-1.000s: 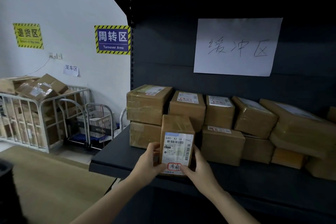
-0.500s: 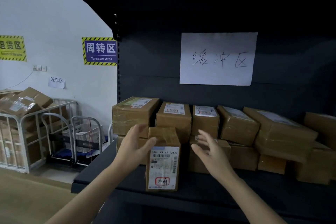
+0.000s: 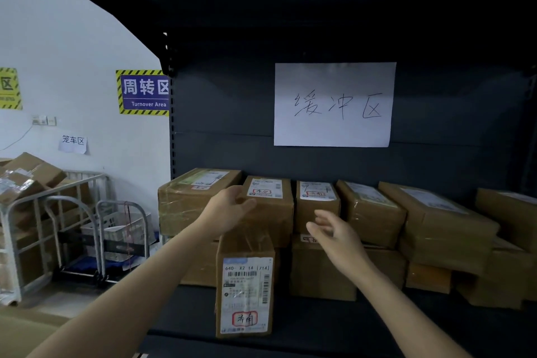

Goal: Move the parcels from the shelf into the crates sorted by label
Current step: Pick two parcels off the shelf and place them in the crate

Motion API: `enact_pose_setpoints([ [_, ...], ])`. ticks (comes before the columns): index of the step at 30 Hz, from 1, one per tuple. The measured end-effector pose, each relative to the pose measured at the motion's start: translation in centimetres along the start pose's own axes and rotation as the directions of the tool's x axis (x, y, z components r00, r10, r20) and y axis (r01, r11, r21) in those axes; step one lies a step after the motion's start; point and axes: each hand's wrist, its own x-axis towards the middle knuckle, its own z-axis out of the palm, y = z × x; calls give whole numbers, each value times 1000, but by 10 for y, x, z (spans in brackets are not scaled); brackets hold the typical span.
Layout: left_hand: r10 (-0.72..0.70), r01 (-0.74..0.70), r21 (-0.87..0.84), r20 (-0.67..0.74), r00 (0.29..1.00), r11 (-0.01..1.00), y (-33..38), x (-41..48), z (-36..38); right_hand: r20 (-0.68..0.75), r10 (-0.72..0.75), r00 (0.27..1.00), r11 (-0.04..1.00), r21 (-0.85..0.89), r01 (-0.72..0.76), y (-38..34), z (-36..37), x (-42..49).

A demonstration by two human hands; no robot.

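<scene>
Dark metal shelving (image 3: 319,325) fills most of the head view, its back panel carrying a white paper sign (image 3: 334,104) with three handwritten characters. To the left, a pale wall bears a blue "Turnover Area" placard (image 3: 144,92), and below it stand a wire cage cart (image 3: 35,229) heaped with cartons and a small trolley (image 3: 116,238). Along the shelf, taped cardboard parcels (image 3: 372,212) lie stacked two high against the back. One parcel (image 3: 245,285) stands upright on its end at the shelf's front edge, apart from the row, its shipping label (image 3: 246,293) facing the camera with a red-stamped mark near the bottom. The left hand (image 3: 226,209) reaches over it, fingers curled against the front top corner of a second-row box (image 3: 270,206), not closed around anything. The right hand (image 3: 334,232) hovers spread and empty in front of the neighbouring box (image 3: 316,203), touching nothing that can be made out.
</scene>
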Motion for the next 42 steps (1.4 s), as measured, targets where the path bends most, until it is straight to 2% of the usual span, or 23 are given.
enact_pose_setpoints([
  [2, -13, 13, 32, 3, 1000, 999, 3, 9, 3, -7, 19, 1000, 1000, 14, -19, -1, 2, 6],
  [6, 91, -90, 152, 2, 996, 984, 17, 21, 9, -82, 41, 996, 999, 4, -41, 3, -9, 15],
  [9, 131, -136, 158, 42, 990, 978, 30, 34, 20, -135, 53, 989, 998, -29, -58, 9, -21, 20],
  [12, 148, -165, 140, 119, 982, 976, 48, 48, 41, -168, 59, 984, 997, -47, -68, 14, -29, 24],
  [15, 187, -247, 209, 271, 944, 946, 59, 66, 63, -173, 80, 982, 993, -72, -94, 17, -33, 29],
  [20, 24, -226, 474, 395, 918, 851, 53, 98, 84, -118, 127, 985, 986, -93, -138, 13, -27, 42],
  [23, -22, -212, 522, 407, 913, 826, 46, 105, 92, -57, 214, 975, 976, -27, -216, 11, -19, 52],
  [26, 0, -191, 428, 407, 913, 883, 48, 103, 89, -40, 279, 960, 957, 96, -274, 11, -14, 57],
  [29, 61, -139, 140, 455, 889, 980, 54, 94, 79, -93, 225, 970, 966, 149, -210, 11, -17, 51],
  [31, 116, -123, -5, 381, 917, 992, 58, 80, 71, -155, 169, 973, 973, 184, -139, 9, -22, 43],
  [33, 140, -101, -153, 266, 954, 983, 59, 65, 64, -216, 110, 970, 972, 226, -60, 6, -26, 34],
  [36, 185, -128, -332, 146, 972, 935, 57, 44, 59, -296, 9, 955, 963, 261, 72, -1, -30, 21],
  [39, 241, -191, -398, 78, 967, 897, 54, 26, 57, -318, -62, 946, 949, 276, 155, -6, -33, 9],
  [42, 269, -232, -417, 31, 963, 879, 51, 9, 57, -307, -81, 948, 946, 276, 170, -3, -33, -3],
])
